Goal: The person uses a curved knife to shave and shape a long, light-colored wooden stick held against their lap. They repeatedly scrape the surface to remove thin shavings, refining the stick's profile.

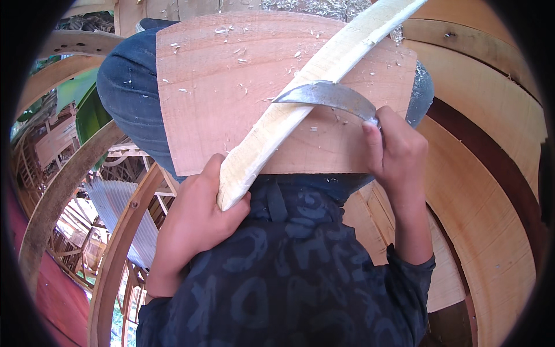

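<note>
My left hand [206, 208] is closed around the near end of a long pale wooden strip [263, 139]. The strip slants up to the far right and runs out of the picture. In my right hand [399, 144] is a curved metal blade, like a sickle [335, 95]; its handle is hidden inside my fist. The blade lies across the strip near the middle, its tip just past the strip's left edge. Beneath both, a reddish-brown wooden board [214, 115] rests across my lap, with small pale shavings scattered over it.
My knees in dark trousers [130, 87] stick out past the board. Wooden planks form a wall [491, 202] on the right. To the left are a wooden post [118, 260], a corrugated sheet [124, 214] and a green leaf [92, 110]. More shavings [324, 7] lie beyond the board.
</note>
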`<act>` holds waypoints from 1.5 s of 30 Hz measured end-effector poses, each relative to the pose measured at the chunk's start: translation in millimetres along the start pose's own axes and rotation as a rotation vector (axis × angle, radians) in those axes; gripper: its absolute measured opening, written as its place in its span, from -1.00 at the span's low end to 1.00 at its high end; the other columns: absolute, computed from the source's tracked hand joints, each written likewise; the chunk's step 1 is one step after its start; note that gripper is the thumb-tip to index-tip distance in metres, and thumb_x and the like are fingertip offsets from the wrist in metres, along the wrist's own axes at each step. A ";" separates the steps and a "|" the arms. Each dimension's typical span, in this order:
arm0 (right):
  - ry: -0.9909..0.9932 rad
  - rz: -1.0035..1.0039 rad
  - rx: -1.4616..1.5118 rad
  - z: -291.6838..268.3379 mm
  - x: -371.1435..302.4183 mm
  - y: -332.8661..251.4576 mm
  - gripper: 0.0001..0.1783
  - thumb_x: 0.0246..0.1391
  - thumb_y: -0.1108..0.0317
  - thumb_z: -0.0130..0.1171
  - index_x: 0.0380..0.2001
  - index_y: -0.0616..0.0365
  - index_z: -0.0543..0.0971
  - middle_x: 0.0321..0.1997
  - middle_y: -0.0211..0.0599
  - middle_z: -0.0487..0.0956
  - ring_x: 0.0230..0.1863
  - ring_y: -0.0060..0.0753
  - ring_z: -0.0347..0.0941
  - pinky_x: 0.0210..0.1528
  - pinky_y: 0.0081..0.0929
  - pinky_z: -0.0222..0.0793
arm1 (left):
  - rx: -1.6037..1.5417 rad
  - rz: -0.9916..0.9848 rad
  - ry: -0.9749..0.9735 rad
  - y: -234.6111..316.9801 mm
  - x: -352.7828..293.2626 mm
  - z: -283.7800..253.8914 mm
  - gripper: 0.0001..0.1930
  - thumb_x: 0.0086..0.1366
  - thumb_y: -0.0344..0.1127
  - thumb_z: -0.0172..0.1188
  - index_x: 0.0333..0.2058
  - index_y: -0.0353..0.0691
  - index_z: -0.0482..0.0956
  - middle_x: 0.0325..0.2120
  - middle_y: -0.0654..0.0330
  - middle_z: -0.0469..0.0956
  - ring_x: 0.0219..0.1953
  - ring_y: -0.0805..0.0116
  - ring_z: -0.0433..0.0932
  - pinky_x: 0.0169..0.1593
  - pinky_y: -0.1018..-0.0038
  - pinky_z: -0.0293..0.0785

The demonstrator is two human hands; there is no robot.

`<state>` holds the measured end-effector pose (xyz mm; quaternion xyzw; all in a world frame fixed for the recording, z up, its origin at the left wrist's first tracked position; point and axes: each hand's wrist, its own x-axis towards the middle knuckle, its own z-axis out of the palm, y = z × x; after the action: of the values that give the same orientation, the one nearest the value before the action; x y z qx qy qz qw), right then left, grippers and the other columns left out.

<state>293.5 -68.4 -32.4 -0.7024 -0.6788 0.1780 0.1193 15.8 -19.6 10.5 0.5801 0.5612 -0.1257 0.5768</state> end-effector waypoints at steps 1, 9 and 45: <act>0.016 -0.006 -0.039 1.4 4.4 5.4 -0.71 0.18 0.13 0.13 -0.47 0.08 0.42 -0.62 -0.19 0.43 -0.60 -0.07 0.42 -0.55 -0.24 0.30 | -0.008 -0.002 0.007 0.0 -0.7 0.3 -0.62 0.07 -0.26 0.22 -0.22 -0.41 0.40 -0.44 -0.27 0.56 -0.29 -0.28 0.57 -0.21 0.12 0.47; 0.079 0.442 -0.065 -38.1 17.4 61.7 -0.67 0.27 0.14 0.05 -0.38 0.22 0.50 -0.61 -0.05 0.47 -0.57 0.01 0.44 -0.53 -0.27 0.29 | 0.036 -0.016 0.009 -8.0 -6.8 2.1 -0.63 0.07 -0.27 0.22 -0.22 -0.41 0.40 -0.46 -0.26 0.57 -0.30 -0.25 0.58 -0.21 0.12 0.48; 0.196 0.441 -0.089 -18.1 16.9 53.6 -0.68 0.27 0.15 0.03 -0.46 0.16 0.44 -0.65 -0.10 0.41 -0.61 -0.03 0.41 -0.54 -0.28 0.28 | -0.073 -0.015 -0.090 -16.9 -13.3 2.4 -0.60 0.08 -0.28 0.22 -0.13 -0.37 0.42 -0.37 -0.22 0.57 -0.22 -0.19 0.58 -0.14 0.19 0.45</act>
<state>350.1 -52.9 -39.4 -0.8520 -0.5013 0.1006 0.1121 -1.0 -33.3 11.4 0.5480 0.5433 -0.1356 0.6213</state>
